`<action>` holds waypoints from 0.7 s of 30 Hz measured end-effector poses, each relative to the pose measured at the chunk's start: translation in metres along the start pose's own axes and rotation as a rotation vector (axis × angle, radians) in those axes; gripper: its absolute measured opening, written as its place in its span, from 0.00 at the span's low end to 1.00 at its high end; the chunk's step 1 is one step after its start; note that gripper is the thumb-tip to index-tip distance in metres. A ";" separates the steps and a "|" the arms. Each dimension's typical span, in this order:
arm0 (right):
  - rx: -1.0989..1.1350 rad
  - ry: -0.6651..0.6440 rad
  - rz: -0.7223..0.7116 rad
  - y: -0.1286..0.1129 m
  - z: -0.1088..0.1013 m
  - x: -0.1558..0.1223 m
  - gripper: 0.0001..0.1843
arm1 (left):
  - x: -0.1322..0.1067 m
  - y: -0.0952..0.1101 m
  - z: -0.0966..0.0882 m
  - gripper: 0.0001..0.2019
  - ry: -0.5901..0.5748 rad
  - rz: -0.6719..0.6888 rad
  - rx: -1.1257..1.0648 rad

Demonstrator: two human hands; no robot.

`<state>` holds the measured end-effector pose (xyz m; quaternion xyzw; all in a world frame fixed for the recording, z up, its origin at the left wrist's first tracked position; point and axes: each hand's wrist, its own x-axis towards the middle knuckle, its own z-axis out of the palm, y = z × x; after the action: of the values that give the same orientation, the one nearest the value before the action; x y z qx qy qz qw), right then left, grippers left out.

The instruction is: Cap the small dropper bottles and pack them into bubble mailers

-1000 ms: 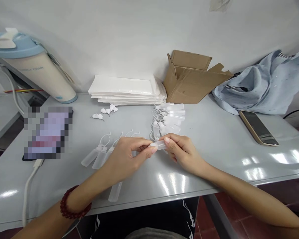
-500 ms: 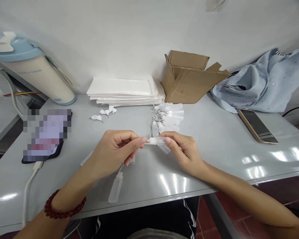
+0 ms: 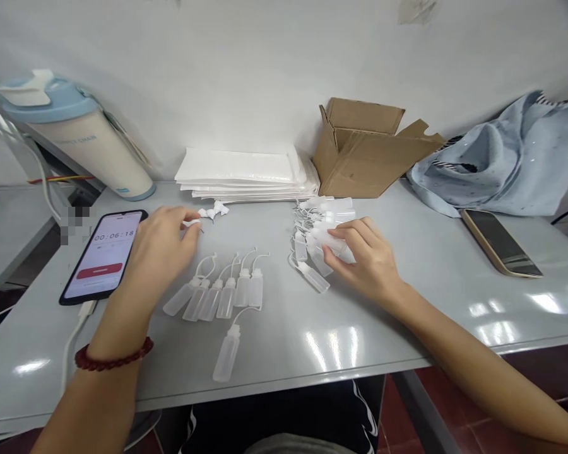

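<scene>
My left hand point(image 3: 163, 243) reaches over the small white needle tips point(image 3: 220, 209) at the back left, thumb and forefinger closed around one white needle tip point(image 3: 192, 222). On the right, my right hand point(image 3: 366, 258) is at a heap of translucent squeeze bottles point(image 3: 338, 207) with tethered caps, its thumb and fingers around a bottle point(image 3: 332, 242); part of that bottle is hidden. One bottle point(image 3: 315, 277) lies at the heap's front edge. Between my hands several similar bottles point(image 3: 227, 298) lie in a row, and a single bottle point(image 3: 227, 354) lies nearer me.
A phone point(image 3: 105, 258) showing a timer lies by my left forearm, its white cable point(image 3: 76, 334) running forward. Behind stand a tumbler point(image 3: 94, 145), a stack of white padded envelopes point(image 3: 246, 170) and an open cardboard box point(image 3: 364, 154). At right are a blue cloth bag point(image 3: 506, 157) and another phone point(image 3: 499, 243).
My hands have parted from the bottle they held together. The left went back and left to the needle tips, uncovering the bottle row; the right moved right, onto the heap.
</scene>
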<state>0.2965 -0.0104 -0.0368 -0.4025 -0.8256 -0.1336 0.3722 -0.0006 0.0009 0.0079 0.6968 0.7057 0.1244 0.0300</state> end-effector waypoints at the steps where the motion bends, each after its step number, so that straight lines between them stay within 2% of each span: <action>1: 0.000 -0.020 0.028 -0.001 -0.001 0.000 0.06 | 0.003 -0.004 0.002 0.16 -0.027 0.012 0.029; 6: 0.052 -0.117 0.119 -0.006 -0.002 0.000 0.06 | 0.008 -0.011 0.012 0.18 -0.112 0.086 0.043; 11: 0.077 -0.106 0.116 -0.008 -0.003 0.000 0.05 | 0.009 -0.011 0.019 0.20 -0.147 0.101 0.074; 14: 0.126 -0.109 0.051 -0.012 -0.005 0.000 0.04 | 0.008 -0.011 0.018 0.21 -0.164 0.086 0.091; 17: 0.158 -0.196 -0.074 -0.020 -0.008 -0.002 0.03 | 0.008 -0.012 0.015 0.21 -0.180 0.067 0.109; 21: 0.059 -0.289 -0.167 -0.031 -0.007 -0.006 0.04 | 0.009 -0.014 0.015 0.21 -0.187 0.049 0.134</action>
<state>0.2791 -0.0369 -0.0336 -0.3366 -0.9046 -0.0806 0.2489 -0.0113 0.0115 -0.0085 0.7228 0.6894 0.0122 0.0457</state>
